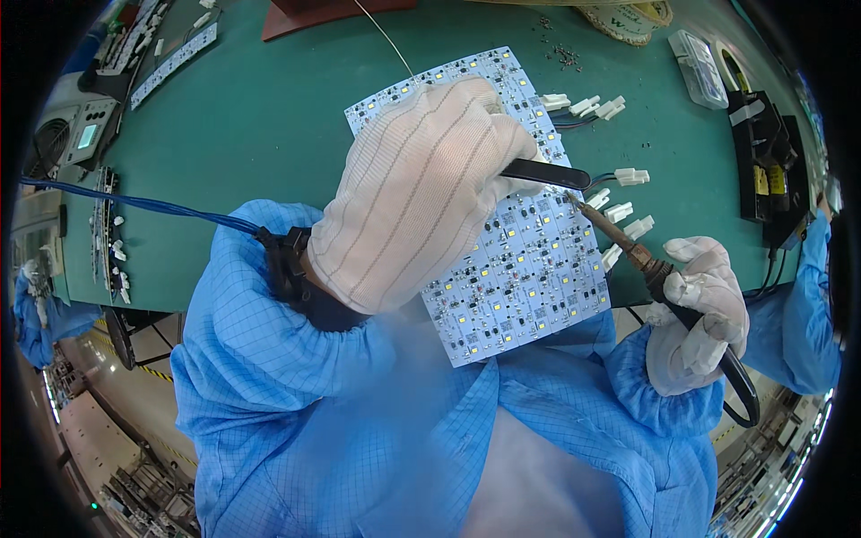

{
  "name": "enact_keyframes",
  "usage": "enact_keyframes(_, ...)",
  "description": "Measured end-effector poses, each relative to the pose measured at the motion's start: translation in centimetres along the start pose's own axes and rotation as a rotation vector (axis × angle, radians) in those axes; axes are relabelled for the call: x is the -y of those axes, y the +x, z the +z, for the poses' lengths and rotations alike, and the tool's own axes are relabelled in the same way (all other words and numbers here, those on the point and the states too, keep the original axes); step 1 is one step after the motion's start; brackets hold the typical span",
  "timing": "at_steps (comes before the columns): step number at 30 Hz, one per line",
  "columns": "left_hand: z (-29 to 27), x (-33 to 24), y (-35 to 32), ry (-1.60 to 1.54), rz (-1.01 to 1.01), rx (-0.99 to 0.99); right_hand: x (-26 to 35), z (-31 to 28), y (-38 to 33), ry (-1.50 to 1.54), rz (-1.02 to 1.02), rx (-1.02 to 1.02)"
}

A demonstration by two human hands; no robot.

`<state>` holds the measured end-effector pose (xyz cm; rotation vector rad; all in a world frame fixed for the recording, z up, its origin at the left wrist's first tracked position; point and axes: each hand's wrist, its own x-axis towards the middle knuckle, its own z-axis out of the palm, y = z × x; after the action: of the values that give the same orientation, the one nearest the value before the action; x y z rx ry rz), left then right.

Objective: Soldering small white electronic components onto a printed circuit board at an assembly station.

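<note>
Head view of a green desk point(269, 99) at a soldering station. A white LED circuit board point(529, 269) lies on the desk and juts out over its near edge, towards the person in blue cleanroom sleeves, so that its right margin sits close under both hands.

The left hand point(413, 193), in a white striped antistatic glove, rests on the far half of the board. Its fingers are curled together around a black tweezers-like tool point(547, 173), whose dark tip points right, towards the board's right edge; the grip appears to pin the board and steady a wire at once. A thin solder wire point(386, 36) runs from the far edge of the desk down behind this hand. A blue grounding cord point(134, 202) reaches the left wrist from the desk's left edge.

The right hand point(700, 314), also gloved, closes its fingers round the handle of a soldering iron point(628, 242), held pen-fashion at a slant so that the tip meets the board's right edge just below the tweezers tip. A haze of smoke drifts before the chest.

White wire connectors point(619, 211) fan out from the board's right edge. A clear plastic box point(700, 56) stands near the far right corner, and narrow LED strips point(170, 63) lie near the far left corner.
</note>
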<state>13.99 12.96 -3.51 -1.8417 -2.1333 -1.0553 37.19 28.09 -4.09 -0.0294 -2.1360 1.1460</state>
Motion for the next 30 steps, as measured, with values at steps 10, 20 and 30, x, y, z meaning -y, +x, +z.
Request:
enact_keyframes(10,-0.1,0.2,0.0,-0.035,0.015,0.017,1.9,0.0,2.0,-0.138,0.072,0.075)
enact_keyframes(20,-0.5,-0.1,0.2,-0.040,0.034,0.020,2.7,0.5,2.0,-0.249,0.065,0.025)
enact_keyframes(30,-0.3,-0.1,0.2,-0.037,0.027,0.035,2.8,0.1,1.9,-0.205,0.106,0.049)
